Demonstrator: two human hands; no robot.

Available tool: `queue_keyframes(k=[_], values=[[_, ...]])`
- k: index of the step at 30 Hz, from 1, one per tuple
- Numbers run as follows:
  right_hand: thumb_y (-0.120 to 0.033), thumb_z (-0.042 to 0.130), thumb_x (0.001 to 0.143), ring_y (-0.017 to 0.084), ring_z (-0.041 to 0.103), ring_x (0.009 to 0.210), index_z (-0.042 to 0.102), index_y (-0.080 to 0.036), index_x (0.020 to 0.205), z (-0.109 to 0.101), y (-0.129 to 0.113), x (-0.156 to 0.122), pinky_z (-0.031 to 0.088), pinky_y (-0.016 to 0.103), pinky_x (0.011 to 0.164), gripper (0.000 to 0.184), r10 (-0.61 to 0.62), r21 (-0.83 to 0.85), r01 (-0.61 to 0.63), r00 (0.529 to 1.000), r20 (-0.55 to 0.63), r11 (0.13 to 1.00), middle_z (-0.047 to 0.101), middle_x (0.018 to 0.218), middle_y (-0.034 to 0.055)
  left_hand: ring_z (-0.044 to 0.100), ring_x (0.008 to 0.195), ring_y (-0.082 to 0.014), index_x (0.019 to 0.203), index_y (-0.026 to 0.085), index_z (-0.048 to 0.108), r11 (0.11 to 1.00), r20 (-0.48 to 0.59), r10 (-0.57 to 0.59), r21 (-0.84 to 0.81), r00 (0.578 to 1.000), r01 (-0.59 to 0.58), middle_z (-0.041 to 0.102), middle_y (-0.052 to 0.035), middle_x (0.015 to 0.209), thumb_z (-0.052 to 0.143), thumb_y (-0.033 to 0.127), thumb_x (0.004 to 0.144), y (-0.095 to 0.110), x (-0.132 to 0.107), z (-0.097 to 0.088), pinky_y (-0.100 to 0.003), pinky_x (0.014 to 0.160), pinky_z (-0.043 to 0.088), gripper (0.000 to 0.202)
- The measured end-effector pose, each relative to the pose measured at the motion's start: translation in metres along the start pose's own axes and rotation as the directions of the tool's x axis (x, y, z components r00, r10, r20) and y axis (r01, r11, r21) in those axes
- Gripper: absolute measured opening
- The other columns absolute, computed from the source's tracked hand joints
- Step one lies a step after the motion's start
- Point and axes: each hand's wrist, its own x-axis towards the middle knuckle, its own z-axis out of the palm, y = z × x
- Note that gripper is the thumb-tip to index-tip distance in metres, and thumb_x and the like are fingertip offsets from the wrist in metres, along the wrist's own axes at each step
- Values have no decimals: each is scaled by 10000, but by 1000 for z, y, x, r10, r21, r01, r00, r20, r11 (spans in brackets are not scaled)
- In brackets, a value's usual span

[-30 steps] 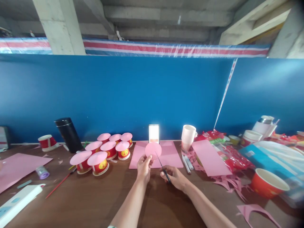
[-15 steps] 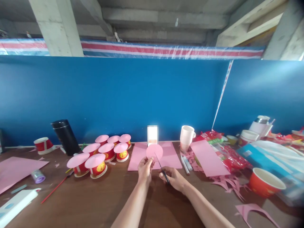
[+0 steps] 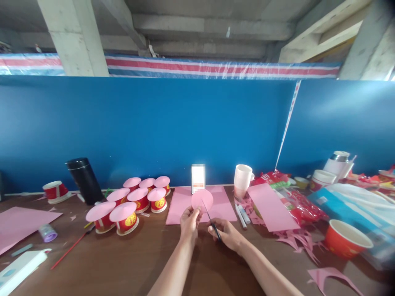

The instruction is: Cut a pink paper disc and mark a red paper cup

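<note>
A round pink paper disc (image 3: 201, 200) is pinched at its lower left edge between the thumb and fingers of my left hand (image 3: 189, 222). My right hand (image 3: 226, 233) grips a pair of dark-handled scissors (image 3: 215, 228). Their narrow blades point up and left and lie over the disc, reaching near its middle. Behind the disc, pink paper sheets (image 3: 180, 205) lie flat on the table. A white upright rectangle, blurred out (image 3: 198, 177), stands at the back of the sheets.
Several red cups with pink cone tops (image 3: 124, 220) stand left, before a black bottle (image 3: 84, 181). White cups (image 3: 242, 181), markers (image 3: 241, 216) and a pink sheet (image 3: 273, 207) are right, with paper scraps (image 3: 300, 242), an orange-red cup (image 3: 348, 238) and plastic packets (image 3: 304, 203).
Both hands, the disc and the scissors hold nearly the same pose. The whole view has shifted slightly, with the table sitting a little lower in the picture.
</note>
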Motion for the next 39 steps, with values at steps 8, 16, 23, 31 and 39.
queue_keyframes(k=[8,16,23,31,39], values=[[-411,642,717,86,452,508,602,-134,817,1,-6,-1,326,198,504,298,-4,40,4,1000,7,999,521,563,-36,574,587,-65,736,124,617,1000,1,-15,6,1000,15,616,-6,657,753,177,544,-2,2,-2,-172,603,480,241],[-460,630,709,93,454,511,590,-137,796,1,-1,1,339,203,503,337,-9,49,9,1000,7,999,519,561,-29,577,594,-75,729,128,620,1000,8,-16,14,1000,16,611,-2,648,758,185,532,0,1,-1,-174,595,475,247],[-469,622,713,96,461,514,600,-142,799,1,-3,0,339,206,505,339,-16,23,16,1000,-6,1000,531,561,-29,580,583,-74,722,127,623,999,-4,-29,16,1000,29,617,-5,649,749,171,542,0,1,0,-176,599,479,224],[-474,620,714,86,442,497,604,-134,811,1,2,2,336,204,496,354,-21,37,21,1000,1,999,510,564,-33,585,610,-81,719,124,628,1000,17,-8,9,1000,8,625,-15,677,753,189,541,-2,1,-3,-184,613,486,227],[-498,612,713,89,433,490,605,-144,798,1,3,2,333,206,492,364,-30,1,30,1000,-8,1000,500,543,-37,578,581,-77,719,126,624,1000,11,-20,14,1000,20,614,-4,637,758,192,530,-3,3,-3,-186,607,484,241]])
